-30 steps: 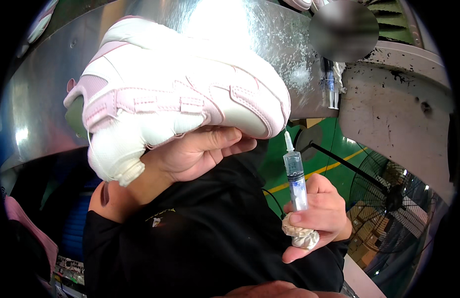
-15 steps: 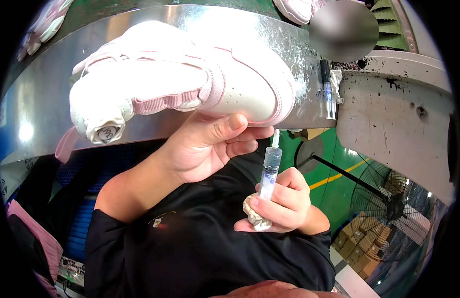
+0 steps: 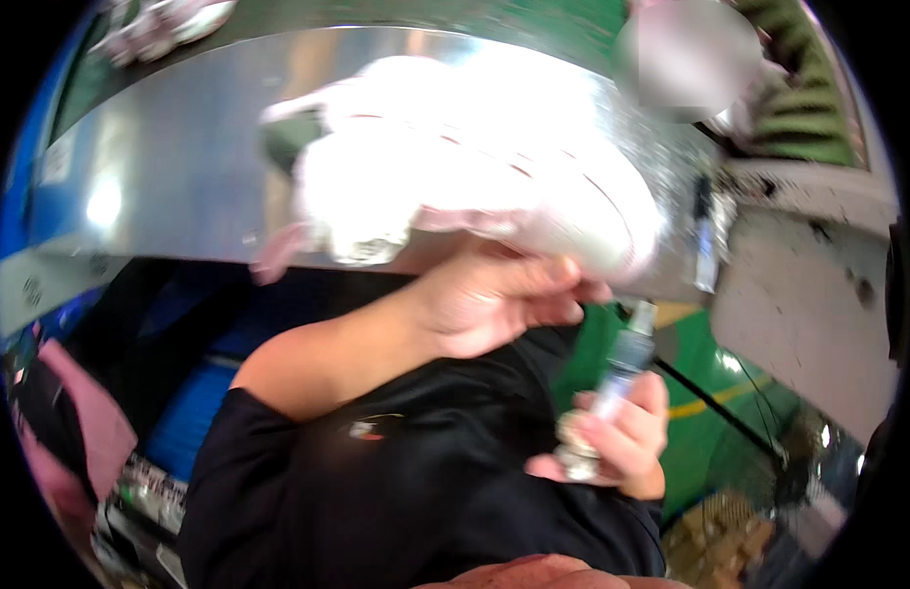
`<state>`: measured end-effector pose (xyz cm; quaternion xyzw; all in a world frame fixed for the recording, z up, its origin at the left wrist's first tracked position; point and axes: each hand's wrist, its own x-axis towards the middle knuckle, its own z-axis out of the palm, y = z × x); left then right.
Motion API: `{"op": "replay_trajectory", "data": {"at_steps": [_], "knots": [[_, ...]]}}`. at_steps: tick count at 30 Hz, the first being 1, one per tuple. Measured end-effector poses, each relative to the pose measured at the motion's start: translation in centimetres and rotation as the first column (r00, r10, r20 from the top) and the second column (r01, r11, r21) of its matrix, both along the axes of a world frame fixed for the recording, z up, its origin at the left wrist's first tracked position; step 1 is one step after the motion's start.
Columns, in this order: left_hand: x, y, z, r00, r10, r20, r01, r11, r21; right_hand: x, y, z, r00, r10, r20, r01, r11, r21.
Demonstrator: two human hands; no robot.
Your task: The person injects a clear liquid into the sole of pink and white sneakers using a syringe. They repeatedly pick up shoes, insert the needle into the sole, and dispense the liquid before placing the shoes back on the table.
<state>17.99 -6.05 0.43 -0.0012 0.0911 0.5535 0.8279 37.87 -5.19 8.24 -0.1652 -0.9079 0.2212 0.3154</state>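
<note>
A white and pink sneaker [image 3: 494,187] lies on its side over the shiny metal tabletop [image 3: 180,167], blurred by motion. Its toe and a pink pull loop are to the left or near the front edge. My left hand [image 3: 499,299] grips the sneaker from beneath at its right part, thumb against the near side and fingers curled. Just right of it and lower, my right hand [image 3: 627,432] is closed round a clear syringe [image 3: 629,350], tip pointing up and apart from the sneaker. A crumpled whitish wad [image 3: 576,447] is also held in that hand.
Another syringe-like tube [image 3: 706,240] with a dark end lies at the table's right end, beside a grey panel [image 3: 808,304]. More sneakers [image 3: 175,27] sit at the far left. Cartons [image 3: 720,530] stand on the green floor at the lower right.
The whole view has shifted and blurred, so sneaker and hands appear farther right and slightly lower. Both hands keep their holds; the syringe remains apart from the sneaker.
</note>
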Motion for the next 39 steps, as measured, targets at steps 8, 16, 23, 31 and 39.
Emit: {"op": "replay_trajectory", "data": {"at_steps": [8, 16, 23, 31, 39], "knots": [[-7.9, -11.2, 2.8, 0.937, 0.112, -0.330, -0.211, 0.937, -0.280, 2.1, 4.7, -7.0, 0.966, -0.260, -0.010, 0.250, 0.938, -0.242], [-13.6, -5.0, 2.2, 0.663, 0.190, -0.724, -0.301, 0.953, -0.025, -0.5, 9.1, -8.3, 0.948, -0.317, -0.022, 0.315, 0.946, -0.080], [-11.7, 20.3, 0.2, 0.443, 0.129, -0.887, -0.124, 0.989, 0.082, -0.7, 9.2, -7.8, 0.915, -0.402, 0.026, 0.402, 0.915, -0.030], [-11.3, 23.8, -0.9, 0.042, 0.080, -0.996, 0.092, 0.992, 0.084, -0.9, 8.9, -8.2, 0.909, -0.405, 0.099, 0.408, 0.913, -0.012], [-32.0, 7.9, -0.3, -0.353, 0.432, -0.830, -0.673, 0.499, 0.546, -1.1, 8.7, -8.1, 0.925, -0.370, 0.090, 0.373, 0.928, -0.014]]}}
